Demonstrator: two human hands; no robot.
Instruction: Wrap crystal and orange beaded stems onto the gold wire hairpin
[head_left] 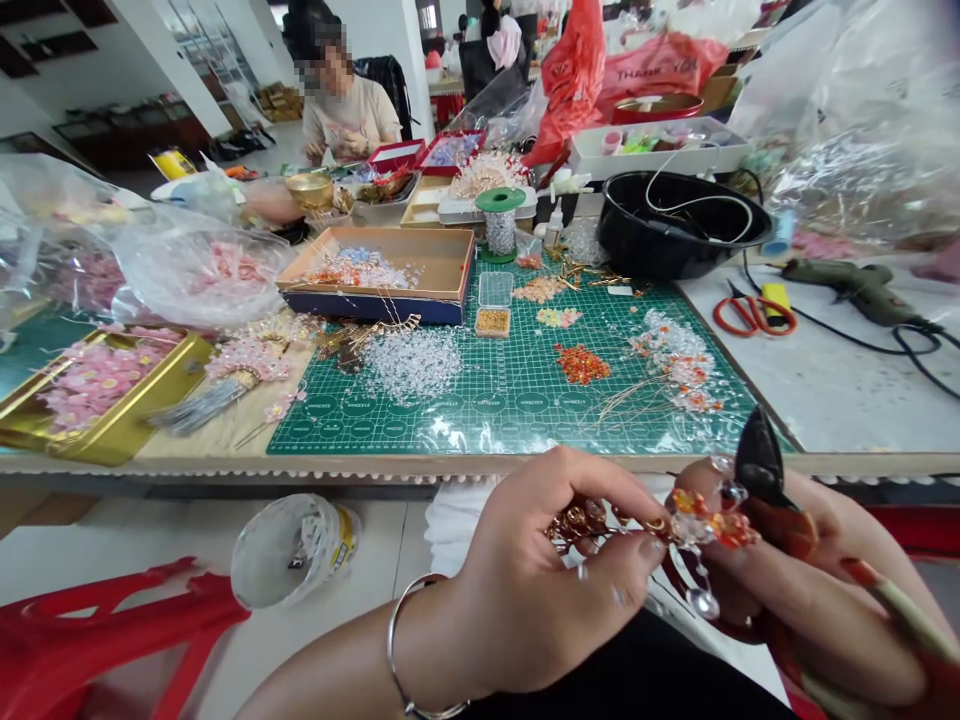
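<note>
Gold-wire ornament [679,527] with orange and clear beads sits just below the table edge, pinched between thumb and forefinger of the left hand [525,590]. The right hand [817,575] supports its other end and grips black-nosed pliers [759,462], nose up. Beyond lie a green cutting mat [510,395] with bead piles, a shallow cardboard box [442,262], a black bowl [675,245] and a seated person [349,112].

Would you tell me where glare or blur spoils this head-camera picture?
Head view: light glares off the clear plastic bags at upper right and the near edge of the green cutting mat; the right hand blurs towards the corner, the left hand is sharp.
</note>
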